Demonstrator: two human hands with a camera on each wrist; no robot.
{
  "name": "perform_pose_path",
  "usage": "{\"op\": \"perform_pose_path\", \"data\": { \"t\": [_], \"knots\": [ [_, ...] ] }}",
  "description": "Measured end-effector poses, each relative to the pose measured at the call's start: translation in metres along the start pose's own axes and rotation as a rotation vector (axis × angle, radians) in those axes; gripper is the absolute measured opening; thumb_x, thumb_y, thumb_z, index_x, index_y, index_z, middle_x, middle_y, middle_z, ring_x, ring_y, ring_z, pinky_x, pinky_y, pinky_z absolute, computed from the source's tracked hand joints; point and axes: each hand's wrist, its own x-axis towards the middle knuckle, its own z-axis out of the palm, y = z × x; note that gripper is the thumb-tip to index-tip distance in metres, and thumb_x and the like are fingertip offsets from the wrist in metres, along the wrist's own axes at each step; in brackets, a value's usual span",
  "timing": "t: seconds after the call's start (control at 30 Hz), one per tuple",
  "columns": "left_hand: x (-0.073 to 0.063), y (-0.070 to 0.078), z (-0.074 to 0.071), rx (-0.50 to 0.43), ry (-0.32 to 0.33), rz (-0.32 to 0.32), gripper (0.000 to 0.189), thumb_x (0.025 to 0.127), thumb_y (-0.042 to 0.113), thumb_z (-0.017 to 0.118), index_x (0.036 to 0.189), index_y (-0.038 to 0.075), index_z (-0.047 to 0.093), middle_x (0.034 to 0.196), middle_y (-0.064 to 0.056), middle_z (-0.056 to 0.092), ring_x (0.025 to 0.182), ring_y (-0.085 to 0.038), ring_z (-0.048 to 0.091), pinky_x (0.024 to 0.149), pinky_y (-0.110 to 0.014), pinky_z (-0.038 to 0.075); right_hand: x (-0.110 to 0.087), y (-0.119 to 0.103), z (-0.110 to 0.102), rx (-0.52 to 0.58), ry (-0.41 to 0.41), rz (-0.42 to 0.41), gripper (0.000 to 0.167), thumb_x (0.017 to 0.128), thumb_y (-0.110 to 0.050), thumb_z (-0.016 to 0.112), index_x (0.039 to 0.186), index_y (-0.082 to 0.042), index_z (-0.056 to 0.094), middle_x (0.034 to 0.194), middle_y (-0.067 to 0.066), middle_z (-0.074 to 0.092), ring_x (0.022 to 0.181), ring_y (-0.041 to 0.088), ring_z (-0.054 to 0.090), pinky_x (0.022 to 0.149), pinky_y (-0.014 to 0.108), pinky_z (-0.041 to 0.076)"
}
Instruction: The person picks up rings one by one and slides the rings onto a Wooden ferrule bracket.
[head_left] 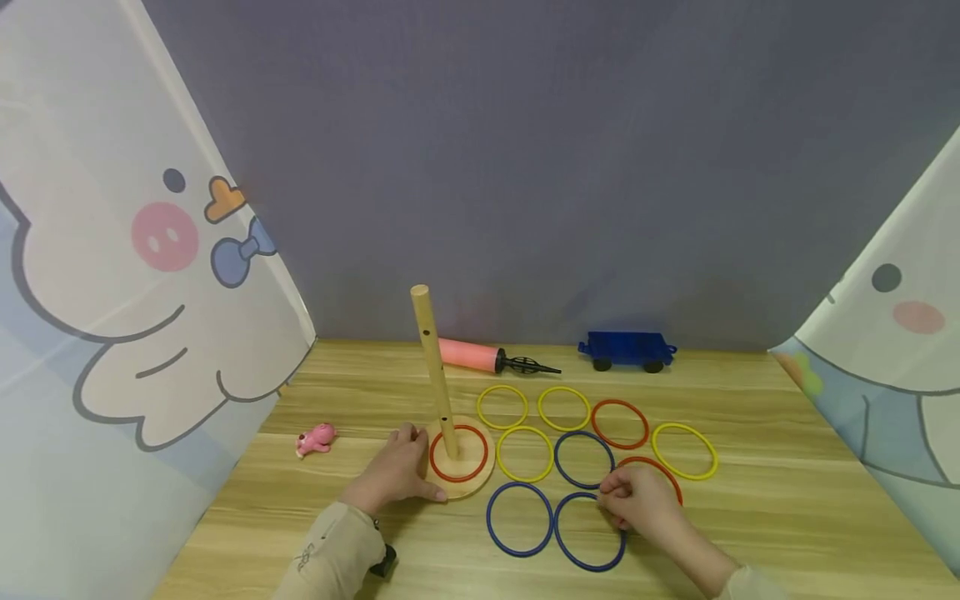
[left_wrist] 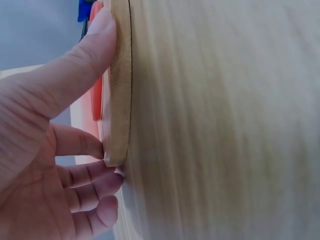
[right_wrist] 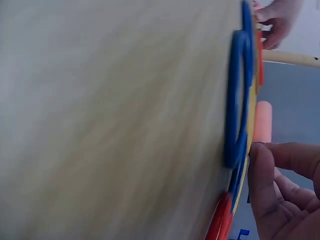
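A wooden peg stands upright on a round wooden base, with a red ring lying around its foot. My left hand grips the base's left edge. In the left wrist view its thumb rests along the rim, the other fingers curled at the edge. My right hand is over the front right rings. Its thumb and forefinger tips meet in a pinch at a blue ring, close to the top of another blue ring; the fingertips hide the exact contact.
Yellow rings, red rings and another blue ring lie flat right of the base. Behind are a pink pump and a blue toy wagon. A small pink toy lies at left. Fabric walls enclose the table.
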Motion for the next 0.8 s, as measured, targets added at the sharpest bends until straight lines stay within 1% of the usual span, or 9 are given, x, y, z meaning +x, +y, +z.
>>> {"op": "perform_pose_path", "data": {
  "t": [0.07, 0.17, 0.27, 0.37, 0.5, 0.6, 0.73, 0.8],
  "knots": [
    [-0.0007, -0.0002, -0.0010, 0.000, -0.003, -0.002, 0.111, 0.059, 0.048, 0.091, 0.139, -0.014, 0.043, 0.130, -0.026, 0.043, 0.117, -0.040, 0.043, 0.096, -0.052, 0.042, -0.0033, 0.0013, -0.0005, -0.119, 0.031, -0.027, 0.013, 0.076, 0.000, 0.078, 0.076, -0.004, 0.066, 0.064, -0.001, 0.061, 0.051, 0.011, 0.057, 0.046, 0.024, 0.048],
    [-0.0012, -0.0002, -0.0020, 0.000, -0.003, 0.001, 0.111, 0.059, 0.048, 0.091, 0.138, -0.014, 0.043, 0.128, -0.026, 0.043, 0.115, -0.040, 0.044, 0.095, -0.053, 0.043, -0.0061, 0.0011, 0.0004, -0.293, 0.072, -0.064, 0.022, 0.072, -0.002, 0.082, 0.068, -0.012, 0.063, 0.061, -0.008, 0.058, 0.052, 0.005, 0.052, 0.049, 0.021, 0.044],
    [-0.0006, -0.0005, -0.0021, 0.005, -0.005, 0.006, 0.111, 0.059, 0.048, 0.091, 0.138, -0.014, 0.044, 0.128, -0.026, 0.043, 0.114, -0.040, 0.045, 0.095, -0.052, 0.043, -0.0063, 0.0003, 0.0009, -0.394, 0.092, -0.077, 0.027, 0.068, -0.004, 0.085, 0.063, -0.015, 0.060, 0.060, -0.010, 0.054, 0.055, 0.004, 0.048, 0.054, 0.022, 0.042],
    [-0.0003, 0.0001, -0.0020, 0.004, -0.006, 0.007, 0.110, 0.060, 0.048, 0.091, 0.138, -0.014, 0.044, 0.129, -0.026, 0.043, 0.114, -0.039, 0.045, 0.095, -0.052, 0.043, -0.0055, -0.0004, 0.0009, -0.464, 0.086, -0.063, 0.031, 0.068, -0.006, 0.085, 0.060, -0.017, 0.057, 0.059, -0.011, 0.052, 0.056, 0.007, 0.046, 0.059, 0.027, 0.041],
    [0.0003, 0.0002, -0.0017, -0.002, -0.005, 0.012, 0.110, 0.060, 0.048, 0.090, 0.139, -0.014, 0.043, 0.129, -0.026, 0.043, 0.114, -0.039, 0.044, 0.096, -0.052, 0.043, -0.0035, 0.0013, 0.0007, -0.521, 0.071, -0.050, 0.032, 0.068, -0.009, 0.085, 0.058, -0.018, 0.056, 0.059, -0.011, 0.050, 0.058, 0.009, 0.045, 0.063, 0.033, 0.040],
    [0.0010, -0.0010, -0.0002, -0.002, -0.007, 0.013, 0.111, 0.061, 0.049, 0.090, 0.140, -0.013, 0.043, 0.130, -0.025, 0.043, 0.115, -0.038, 0.044, 0.096, -0.051, 0.043, -0.0029, 0.0033, -0.0003, -0.529, 0.061, -0.063, 0.032, 0.068, -0.009, 0.082, 0.057, -0.019, 0.055, 0.059, -0.011, 0.049, 0.058, 0.010, 0.045, 0.064, 0.034, 0.040],
    [0.0011, -0.0027, 0.0014, 0.000, -0.009, 0.009, 0.112, 0.060, 0.050, 0.090, 0.140, -0.013, 0.043, 0.130, -0.025, 0.043, 0.116, -0.038, 0.044, 0.096, -0.050, 0.043, -0.0033, 0.0068, -0.0022, -0.514, 0.044, -0.098, 0.029, 0.067, -0.008, 0.078, 0.056, -0.020, 0.054, 0.058, -0.013, 0.048, 0.056, 0.006, 0.043, 0.061, 0.030, 0.039],
    [0.0006, -0.0030, 0.0017, -0.003, -0.009, 0.006, 0.112, 0.060, 0.050, 0.090, 0.140, -0.013, 0.043, 0.129, -0.025, 0.043, 0.115, -0.037, 0.044, 0.096, -0.050, 0.043, -0.0038, 0.0082, -0.0042, -0.465, 0.019, -0.106, 0.026, 0.068, -0.006, 0.075, 0.057, -0.019, 0.056, 0.059, -0.012, 0.050, 0.053, 0.005, 0.045, 0.056, 0.026, 0.040]
  ]
}}
